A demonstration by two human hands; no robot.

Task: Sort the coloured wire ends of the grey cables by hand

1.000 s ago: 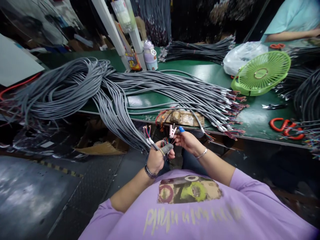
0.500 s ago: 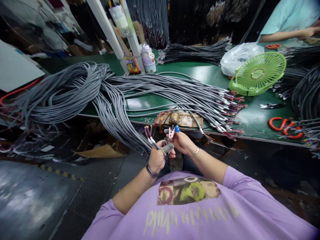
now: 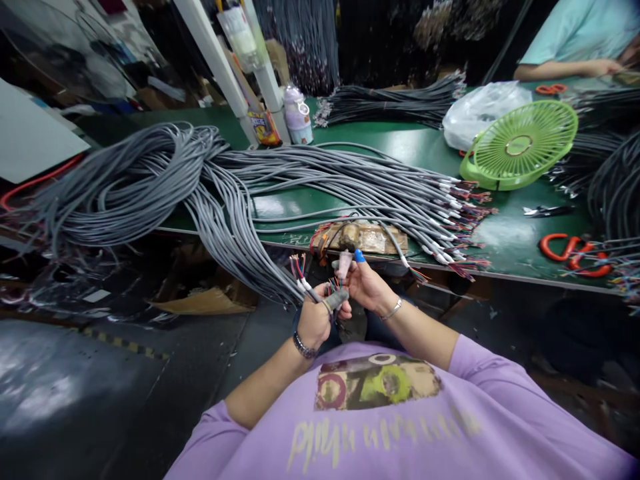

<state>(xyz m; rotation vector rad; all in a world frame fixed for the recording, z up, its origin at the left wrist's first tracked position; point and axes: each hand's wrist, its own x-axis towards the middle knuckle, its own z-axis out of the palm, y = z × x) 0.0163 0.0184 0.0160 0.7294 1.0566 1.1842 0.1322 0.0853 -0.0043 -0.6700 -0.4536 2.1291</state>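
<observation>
Green bench (image 3: 405, 139) with fan (image 3: 520, 145), bottle (image 3: 298, 119), wooden block (image 3: 383, 238), left hand (image 3: 317, 320) closed around gray cables (image 3: 245, 247), right hand (image 3: 369, 287) pinching pink clip (image 3: 345, 264)

Nothing readable with certainty. Shirt (image 3: 390, 443), wearer's side of fingers (image 3: 345, 309): large pale lettering (image 3: 333, 433), upside down, blurred toward right end, wording unclear. Packet (image 3: 265, 128), beyond fingers and to left: dark letters on yellow, too small. Fan (image 3: 525, 143), beyond fingers and to right: badge (image 3: 518, 145) on hub, illegible. Floor, left of fingers: yellow-and-black stripe (image 3: 125, 344).
</observation>
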